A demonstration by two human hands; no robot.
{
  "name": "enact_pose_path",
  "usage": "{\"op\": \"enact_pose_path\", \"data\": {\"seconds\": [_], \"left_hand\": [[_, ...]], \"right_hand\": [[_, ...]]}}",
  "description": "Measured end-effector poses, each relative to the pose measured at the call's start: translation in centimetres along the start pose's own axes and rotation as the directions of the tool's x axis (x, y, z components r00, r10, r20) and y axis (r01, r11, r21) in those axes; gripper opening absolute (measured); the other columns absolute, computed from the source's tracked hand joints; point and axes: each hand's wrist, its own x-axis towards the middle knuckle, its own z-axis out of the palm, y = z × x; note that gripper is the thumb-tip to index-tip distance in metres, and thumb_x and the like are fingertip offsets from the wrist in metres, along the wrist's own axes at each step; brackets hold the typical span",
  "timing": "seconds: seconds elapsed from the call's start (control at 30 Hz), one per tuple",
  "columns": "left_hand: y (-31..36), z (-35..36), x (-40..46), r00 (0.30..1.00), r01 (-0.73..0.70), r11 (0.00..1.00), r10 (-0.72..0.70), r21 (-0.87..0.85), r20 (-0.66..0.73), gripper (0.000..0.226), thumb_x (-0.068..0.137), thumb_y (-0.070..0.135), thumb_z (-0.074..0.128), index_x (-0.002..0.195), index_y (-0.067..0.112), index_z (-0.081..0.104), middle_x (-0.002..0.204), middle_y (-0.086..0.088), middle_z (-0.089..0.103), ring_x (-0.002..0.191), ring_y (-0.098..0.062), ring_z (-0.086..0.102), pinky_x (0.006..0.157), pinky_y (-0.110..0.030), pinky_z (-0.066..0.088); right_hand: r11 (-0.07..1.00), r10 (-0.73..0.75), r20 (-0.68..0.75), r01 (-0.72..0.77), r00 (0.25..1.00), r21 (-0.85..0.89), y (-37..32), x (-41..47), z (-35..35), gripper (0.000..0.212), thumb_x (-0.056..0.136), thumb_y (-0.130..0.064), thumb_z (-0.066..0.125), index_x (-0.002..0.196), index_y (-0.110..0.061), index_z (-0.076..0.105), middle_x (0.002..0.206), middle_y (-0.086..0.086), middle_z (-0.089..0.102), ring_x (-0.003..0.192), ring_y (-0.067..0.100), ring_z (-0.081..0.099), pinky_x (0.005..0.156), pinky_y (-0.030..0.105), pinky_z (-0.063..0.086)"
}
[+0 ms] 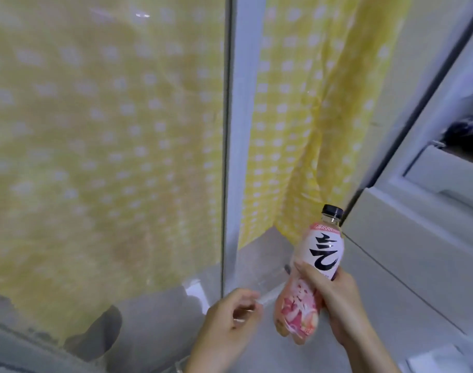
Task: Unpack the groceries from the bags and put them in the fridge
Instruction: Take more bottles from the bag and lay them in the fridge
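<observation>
Nearest, at about 6 o'clock: left hand (231, 316), wrist entering from the bottom edge, fingers loosely curled inward around nothing visible, fingertips blurred. Just beside the bottle's lower end but apart from it.

At about 5 o'clock: right hand (335, 298), forearm coming in from the lower right corner, fingers and thumb wrapped round the middle of a pink drink bottle (317, 267). Bottle tilted slightly, neck leaning toward 1 o'clock, base toward 7 o'clock. Black cap (332, 210) on top, clear neck beneath it, pink-and-white label with a large black character on the upper half and a pink figure print on the lower half. Bottle held in the air, in front of a pale grey sill (259, 254).

To the right, from 3 to 5 o'clock: white fridge (407, 254), its front panels split by a thin dark seam running diagonally. Above it at 2 to 3 o'clock, an opening showing a shelf edge and a dark, blurred item (464, 135) inside, too unclear to name.

Farther back, at 12 o'clock: a vertical pale window frame (239, 125) with a dark edge strip. Left of it, from 9 to 11 o'clock, a glass pane (100, 130). Behind the glass and continuing right of the frame toward 1 o'clock, a yellow curtain (297, 117) with white dots, hanging in folds, lower edge just above the sill.
</observation>
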Motion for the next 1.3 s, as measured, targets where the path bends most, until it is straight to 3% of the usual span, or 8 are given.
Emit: {"op": "enact_pose_path", "data": {"seconds": [0.07,0.17,0.3,0.43,0.73,0.9,1.07,1.3], "left_hand": [[0.9,2.0,2.4,0.996,-0.031,0.999,0.028,0.026,0.09,0.014,0.083,0.022,0.069,0.091,0.033,0.067,0.089,0.007,0.073,0.079,-0.004,0.067,0.071,-0.014,0.048],[2.9,4.9,5.3,0.976,-0.08,0.995,0.067,0.055,0.206,0.019,0.076,0.036,0.065,0.095,0.034,0.064,0.093,0.005,0.073,0.082,-0.002,0.068,0.071,-0.011,0.046],[4.5,7.8,9.4,0.939,-0.14,0.984,0.098,0.106,0.33,0.017,0.086,0.024,0.067,0.097,0.035,0.063,0.093,0.006,0.074,0.087,-0.002,0.068,0.071,-0.008,0.046],[6.3,10.6,14.7,0.889,-0.215,0.964,0.126,0.157,0.441,0.018,0.088,0.022,0.064,0.101,0.034,0.061,0.092,0.009,0.072,0.086,-0.001,0.065,0.071,-0.007,0.046],[13.5,18.1,27.7,0.736,-0.403,0.902,0.22,0.153,0.64,0.02,0.088,0.016,0.063,0.106,0.024,0.062,0.089,0.006,0.069,0.077,0.001,0.065,0.07,-0.009,0.046],[16.6,23.5,32.2,0.655,-0.481,0.865,0.246,0.143,0.715,0.02,0.088,0.013,0.061,0.103,0.026,0.061,0.086,0.007,0.067,0.067,0.009,0.059,0.065,-0.003,0.042],[19.3,29.8,34.8,0.587,-0.52,0.845,0.245,0.127,0.772,0.02,0.089,0.019,0.062,0.109,0.023,0.062,0.094,0.002,0.071,0.079,-0.004,0.066,0.07,-0.005,0.044],[23.0,38.9,38.2,0.576,-0.554,0.823,0.271,0.124,0.771,0.024,0.089,0.023,0.061,0.114,0.021,0.062,0.093,0.01,0.07,0.085,-0.009,0.066,0.068,-0.003,0.044]], "right_hand": [[1.0,0.0,-0.051,0.0,0.999,0.002,-0.3,1.1,-2.2,0.04,0.054,-0.026,0.087,0.085,-0.007,0.07,0.073,0.005,0.075,0.062,0.018,0.07,0.051,0.024,0.051],[1.0,-0.015,-0.138,0.016,0.99,0.003,-0.9,2.6,-5.3,0.037,0.051,-0.03,0.081,0.08,-0.009,0.07,0.072,0.006,0.074,0.061,0.017,0.07,0.052,0.026,0.05],[0.999,-0.014,-0.255,0.023,0.967,0.036,-1.4,4.9,-8.3,0.018,0.07,-0.012,0.083,0.082,-0.009,0.07,0.072,0.002,0.075,0.063,0.015,0.071,0.054,0.026,0.051],[0.996,-0.008,-0.391,0.043,0.92,0.08,-1.8,8.2,-11.1,0.041,0.054,-0.027,0.08,0.089,-0.007,0.071,0.08,0.007,0.076,0.072,0.022,0.073,0.058,0.029,0.053],[0.994,-0.037,-0.628,0.091,0.777,0.055,-5.0,14.9,-17.1,0.049,0.049,-0.035,0.084,0.088,-0.008,0.07,0.077,0.006,0.075,0.072,0.021,0.073,0.059,0.03,0.053],[0.994,-0.043,-0.71,0.1,0.703,0.039,-6.4,17.4,-21.3,0.036,0.059,-0.023,0.09,0.087,-0.01,0.071,0.077,0.003,0.076,0.074,0.018,0.073,0.058,0.024,0.052],[0.996,-0.048,-0.753,0.084,0.656,0.009,-7.7,20.1,-26.4,0.031,0.064,-0.023,0.088,0.088,-0.013,0.072,0.079,0.0,0.076,0.074,0.014,0.073,0.061,0.026,0.053],[0.997,-0.078,-0.768,0.054,0.635,-0.057,-9.2,24.8,-35.1,0.026,0.066,-0.026,0.085,0.086,-0.018,0.071,0.077,-0.006,0.075,0.072,0.009,0.072,0.064,0.027,0.054]]}}
